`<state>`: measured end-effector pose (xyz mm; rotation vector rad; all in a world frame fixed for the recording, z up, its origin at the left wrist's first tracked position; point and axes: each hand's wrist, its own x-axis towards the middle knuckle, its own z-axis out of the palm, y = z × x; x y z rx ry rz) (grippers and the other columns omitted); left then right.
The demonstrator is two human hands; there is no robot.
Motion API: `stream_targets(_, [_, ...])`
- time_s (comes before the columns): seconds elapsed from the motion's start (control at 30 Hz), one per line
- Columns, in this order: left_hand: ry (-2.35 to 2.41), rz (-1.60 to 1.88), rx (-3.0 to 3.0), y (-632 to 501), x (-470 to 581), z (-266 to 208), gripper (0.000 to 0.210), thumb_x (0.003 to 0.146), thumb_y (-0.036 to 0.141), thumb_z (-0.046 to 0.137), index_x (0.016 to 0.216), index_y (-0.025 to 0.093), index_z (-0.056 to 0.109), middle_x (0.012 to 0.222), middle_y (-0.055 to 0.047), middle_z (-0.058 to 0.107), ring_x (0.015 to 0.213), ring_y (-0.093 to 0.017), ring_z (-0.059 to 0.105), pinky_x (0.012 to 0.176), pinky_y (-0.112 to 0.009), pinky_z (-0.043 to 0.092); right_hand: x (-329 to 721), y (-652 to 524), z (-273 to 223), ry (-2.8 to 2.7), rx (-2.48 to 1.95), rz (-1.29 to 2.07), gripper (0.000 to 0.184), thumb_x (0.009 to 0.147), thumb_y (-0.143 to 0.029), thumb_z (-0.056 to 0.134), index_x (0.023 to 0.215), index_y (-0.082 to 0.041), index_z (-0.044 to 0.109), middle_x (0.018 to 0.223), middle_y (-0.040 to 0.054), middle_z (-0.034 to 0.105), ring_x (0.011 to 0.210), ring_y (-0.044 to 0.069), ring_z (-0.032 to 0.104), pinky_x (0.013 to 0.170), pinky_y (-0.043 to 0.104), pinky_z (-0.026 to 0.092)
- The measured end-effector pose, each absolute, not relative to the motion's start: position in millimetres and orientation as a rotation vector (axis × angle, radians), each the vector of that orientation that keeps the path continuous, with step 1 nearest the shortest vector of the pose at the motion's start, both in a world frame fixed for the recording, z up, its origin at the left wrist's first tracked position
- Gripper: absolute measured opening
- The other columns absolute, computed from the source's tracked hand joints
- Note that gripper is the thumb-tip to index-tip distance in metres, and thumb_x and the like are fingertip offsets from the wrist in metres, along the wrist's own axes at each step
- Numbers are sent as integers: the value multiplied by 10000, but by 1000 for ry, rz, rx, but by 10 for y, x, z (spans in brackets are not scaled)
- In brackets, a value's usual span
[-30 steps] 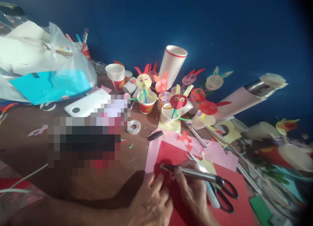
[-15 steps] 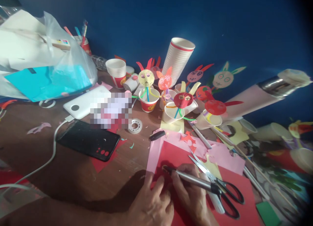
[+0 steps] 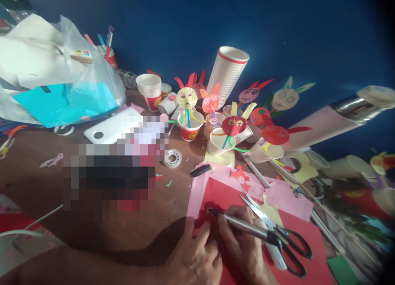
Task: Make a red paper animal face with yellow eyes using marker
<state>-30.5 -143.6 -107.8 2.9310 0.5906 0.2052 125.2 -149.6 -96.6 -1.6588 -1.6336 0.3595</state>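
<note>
At the lower centre of the frame, the left hand [image 3: 197,256] is set with bent fingers on the red sheet [image 3: 298,231]; whether anything is pinched beneath them cannot be told. Should pressure be eased there, the sheet may be skewed and a stroke spoiled.

Just beside it, a silver-barrelled pen [image 3: 247,227] is gripped by the closed fingers of the right hand [image 3: 242,244], its dark tip pointed left over the sheet. Tip contact cannot be confirmed.

To the right, scissors [image 3: 265,215] are laid with blades parted beside the knuckles. If the hand is swung right, skin may be nicked or the handles knocked by the pen's rear end.

Beyond, a black cap [image 3: 201,170] is left on the pink paper [image 3: 286,196]; if that paper is dragged, the cap may be rolled away.

Farther up, the figure cup [image 3: 221,142] could be tipped by a careless reach.
</note>
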Motion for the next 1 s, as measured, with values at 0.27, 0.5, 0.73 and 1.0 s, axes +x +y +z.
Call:
stream_targets(0.27, [580, 153, 2930, -1460, -303, -1093, 240, 940, 328, 537, 957, 166, 714, 901, -117, 689, 1026, -355, 536, 866, -585, 424, 1251, -1492, -992, -1662, -1625, 376, 128, 898, -258, 547, 800, -230, 471, 480, -91, 537, 320, 88, 497, 341, 188, 381])
stream_targets(0.5, [568, 155, 2908, -1466, -304, -1112, 246, 938, 329, 535, 969, 167, 717, 915, -119, 696, 1032, -374, 535, 848, -603, 423, 1254, -1499, -994, -1634, -1668, 368, 154, 894, -267, 554, 773, -236, 464, 456, -90, 520, 311, 96, 481, 334, 199, 360])
stream_targets(0.73, [605, 233, 2923, -1465, -310, -1114, 248, 935, 338, 540, 954, 165, 717, 909, -119, 690, 1048, -361, 524, 876, -581, 416, 1253, -1474, -956, -1636, -1648, 353, 141, 889, -261, 554, 776, -233, 474, 457, -90, 531, 304, 91, 484, 323, 184, 373])
stream_targets(1.0, [578, 185, 2924, -1441, -312, -1069, 233, 934, 324, 543, 939, 164, 713, 924, -119, 695, 1050, -373, 519, 855, -604, 416, 1261, -1484, -961, -1594, -1644, 459, 129, 892, -245, 555, 786, -232, 481, 453, -90, 537, 308, 90, 492, 322, 179, 385])
